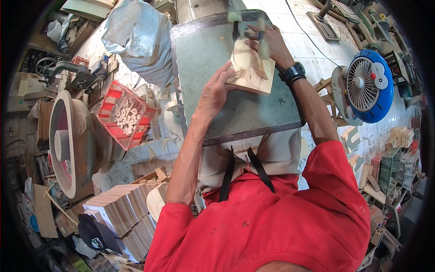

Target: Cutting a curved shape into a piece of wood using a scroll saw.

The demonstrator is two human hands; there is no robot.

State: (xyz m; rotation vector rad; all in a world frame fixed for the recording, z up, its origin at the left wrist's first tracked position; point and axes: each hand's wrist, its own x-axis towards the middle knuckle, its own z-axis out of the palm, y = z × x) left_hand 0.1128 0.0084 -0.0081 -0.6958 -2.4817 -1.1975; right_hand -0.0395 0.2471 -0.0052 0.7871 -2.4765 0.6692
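A pale wooden board [263, 84] with dark streaks and a curved line on it lies on the grey-green machine table [199, 59]. My left hand [214, 90] grips its near left edge, fingers along the side and thumb at the near corner. My right hand [268, 44], wearing a black watch, holds the far right part of the board, fingers bent over it. Close to those fingers, dark and greenish machine parts [261, 26] stand over the board's far end. They are blurred, and I cannot make out a blade.
To the left are a translucent plastic bag [136, 36], a red crate [129, 113] of small pale wooden pieces and a large round wheel-like machine part [65, 143]. Stacked wooden blocks [120, 206] and a dark cap [97, 233] sit lower left. A blue fan [369, 86] stands right.
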